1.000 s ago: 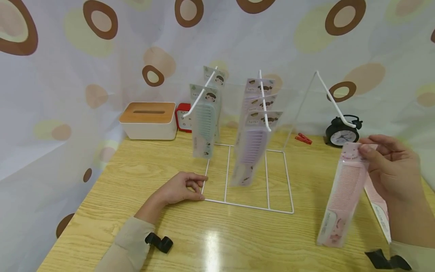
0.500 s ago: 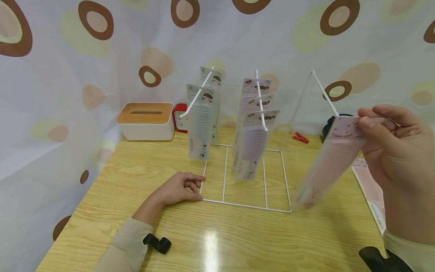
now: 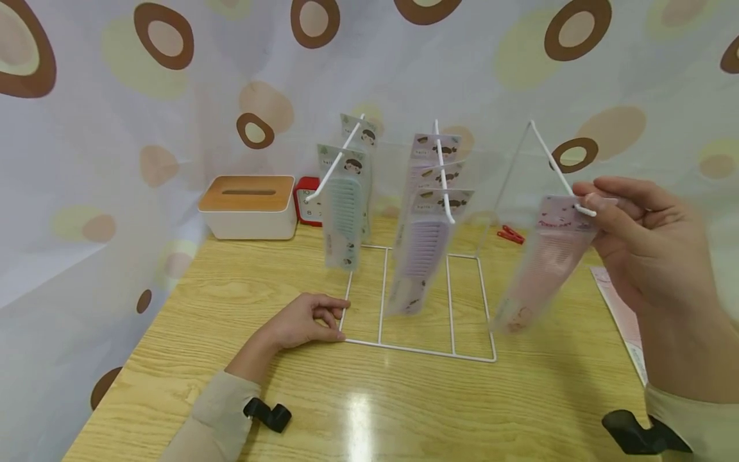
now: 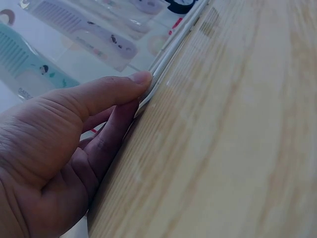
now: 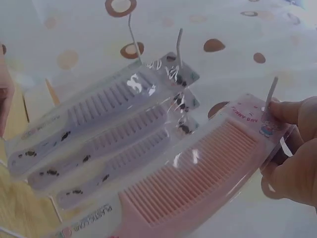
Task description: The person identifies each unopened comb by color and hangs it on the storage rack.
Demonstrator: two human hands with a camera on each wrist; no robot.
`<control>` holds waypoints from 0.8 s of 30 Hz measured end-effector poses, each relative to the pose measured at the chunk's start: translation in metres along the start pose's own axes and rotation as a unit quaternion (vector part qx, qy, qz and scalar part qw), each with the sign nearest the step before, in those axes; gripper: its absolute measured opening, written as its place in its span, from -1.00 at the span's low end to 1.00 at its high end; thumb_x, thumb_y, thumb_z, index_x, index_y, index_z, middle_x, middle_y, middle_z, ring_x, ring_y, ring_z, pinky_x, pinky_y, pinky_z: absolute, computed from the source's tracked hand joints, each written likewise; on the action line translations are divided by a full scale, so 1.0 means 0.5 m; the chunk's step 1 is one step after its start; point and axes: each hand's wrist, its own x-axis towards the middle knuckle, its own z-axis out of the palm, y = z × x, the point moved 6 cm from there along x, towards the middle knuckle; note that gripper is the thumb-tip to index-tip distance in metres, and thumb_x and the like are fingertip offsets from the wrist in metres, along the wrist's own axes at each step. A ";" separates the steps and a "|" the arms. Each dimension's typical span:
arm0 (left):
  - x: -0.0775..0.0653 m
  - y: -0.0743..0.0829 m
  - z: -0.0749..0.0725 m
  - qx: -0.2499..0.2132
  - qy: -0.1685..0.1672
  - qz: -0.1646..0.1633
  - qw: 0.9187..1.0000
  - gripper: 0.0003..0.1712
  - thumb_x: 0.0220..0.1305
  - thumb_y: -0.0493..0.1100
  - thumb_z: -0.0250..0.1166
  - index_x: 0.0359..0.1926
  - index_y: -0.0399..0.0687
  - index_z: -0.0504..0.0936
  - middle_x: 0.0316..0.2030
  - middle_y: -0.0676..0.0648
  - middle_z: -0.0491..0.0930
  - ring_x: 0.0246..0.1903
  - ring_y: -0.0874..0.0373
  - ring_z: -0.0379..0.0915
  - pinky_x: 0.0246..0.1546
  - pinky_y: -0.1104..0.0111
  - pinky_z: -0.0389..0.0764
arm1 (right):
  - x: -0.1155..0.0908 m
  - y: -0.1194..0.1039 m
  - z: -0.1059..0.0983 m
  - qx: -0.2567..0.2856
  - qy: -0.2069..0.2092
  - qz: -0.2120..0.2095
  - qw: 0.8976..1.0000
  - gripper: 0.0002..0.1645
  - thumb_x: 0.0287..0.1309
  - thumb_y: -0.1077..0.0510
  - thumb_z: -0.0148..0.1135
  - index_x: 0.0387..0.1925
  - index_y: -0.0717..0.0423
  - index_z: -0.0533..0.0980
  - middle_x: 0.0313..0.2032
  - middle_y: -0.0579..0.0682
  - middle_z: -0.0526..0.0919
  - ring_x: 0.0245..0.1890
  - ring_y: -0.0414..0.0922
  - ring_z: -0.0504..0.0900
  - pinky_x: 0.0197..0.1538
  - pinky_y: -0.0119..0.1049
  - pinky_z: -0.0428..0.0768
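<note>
Right fingers pinch the pink comb, now on the hook, left fingers pinching the rack.

Worktop: yellow wood grain, glossy, streak of glare toward near edge. Far-left corner: tissue box, white body, wood-toned lid with long slot, long side set roughly along far edge. Just right of it, at far edge: square-looking red clock, pale face, dark numerals; right part hidden. Farther right, near far edge: red clothespin, lying flat. Left wrist view, top: black-rimmed round object with pale face, cut off by the frame. Behind far edge and down along left edge: whitish patterned sheet, brown rings, peach and yellow-green blobs, soft folds.
</note>
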 end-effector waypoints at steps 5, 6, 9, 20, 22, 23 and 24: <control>-0.001 -0.004 -0.001 0.001 0.002 -0.006 1.000 -0.28 0.11 -0.21 0.52 0.30 -0.24 0.52 -0.19 -0.13 0.65 -0.30 0.20 0.62 -0.11 0.43 0.55 | 0.046 0.032 -0.020 0.011 0.077 0.031 0.997 -0.66 0.16 0.67 0.07 -0.06 0.54 0.59 -0.23 0.28 0.76 -0.16 0.03 0.78 -0.14 -0.32 0.70; -0.002 -0.004 -0.001 0.001 0.003 -0.005 1.000 -0.28 0.11 -0.21 0.52 0.30 -0.25 0.51 -0.20 -0.12 0.65 -0.30 0.21 0.62 -0.11 0.43 0.55 | 0.058 0.039 -0.025 0.021 0.095 0.036 0.995 -0.66 0.13 0.67 0.09 -0.06 0.54 0.59 -0.25 0.29 0.76 -0.18 0.03 0.78 -0.13 -0.31 0.70; -0.003 -0.004 0.001 -0.005 0.004 -0.003 1.000 -0.29 0.11 -0.23 0.52 0.29 -0.26 0.52 -0.19 -0.13 0.65 -0.31 0.21 0.62 -0.12 0.44 0.56 | 0.094 0.062 -0.044 0.039 0.128 0.051 0.990 -0.63 0.07 0.66 0.18 -0.06 0.50 0.61 -0.26 0.28 0.77 -0.22 0.03 0.79 -0.14 -0.26 0.70; 0.002 -0.005 0.004 -0.009 0.001 0.002 1.000 -0.29 0.10 -0.25 0.52 0.29 -0.27 0.52 -0.25 -0.14 0.67 -0.29 0.18 0.62 -0.13 0.44 0.54 | 0.162 0.095 -0.125 0.047 0.181 0.038 0.982 -0.58 -0.09 0.70 0.28 -0.11 0.51 0.61 -0.38 0.25 0.75 -0.34 0.01 0.79 -0.20 -0.24 0.70; 0.003 -0.005 0.002 -0.007 0.001 0.002 1.000 -0.29 0.10 -0.24 0.52 0.29 -0.26 0.52 -0.27 -0.12 0.68 -0.29 0.19 0.62 -0.12 0.44 0.53 | 0.166 0.095 -0.130 0.036 0.185 0.037 0.981 -0.57 -0.09 0.70 0.29 -0.11 0.50 0.61 -0.39 0.23 0.75 -0.35 0.00 0.79 -0.18 -0.26 0.70; 0.002 -0.005 0.001 -0.006 0.001 0.002 1.000 -0.29 0.10 -0.24 0.52 0.29 -0.25 0.52 -0.29 -0.12 0.69 -0.29 0.19 0.62 -0.11 0.44 0.53 | 0.166 0.094 -0.131 0.031 0.185 0.037 0.982 -0.57 -0.09 0.70 0.29 -0.11 0.49 0.62 -0.39 0.23 0.75 -0.35 -0.01 0.78 -0.17 -0.27 0.70; 0.002 -0.004 0.000 -0.005 -0.001 0.002 1.000 -0.29 0.10 -0.23 0.52 0.29 -0.25 0.52 -0.28 -0.10 0.68 -0.29 0.20 0.62 -0.11 0.44 0.53 | 0.165 0.093 -0.132 0.024 0.182 0.040 0.982 -0.57 -0.09 0.70 0.29 -0.11 0.48 0.62 -0.39 0.21 0.75 -0.35 -0.02 0.78 -0.18 -0.27 0.70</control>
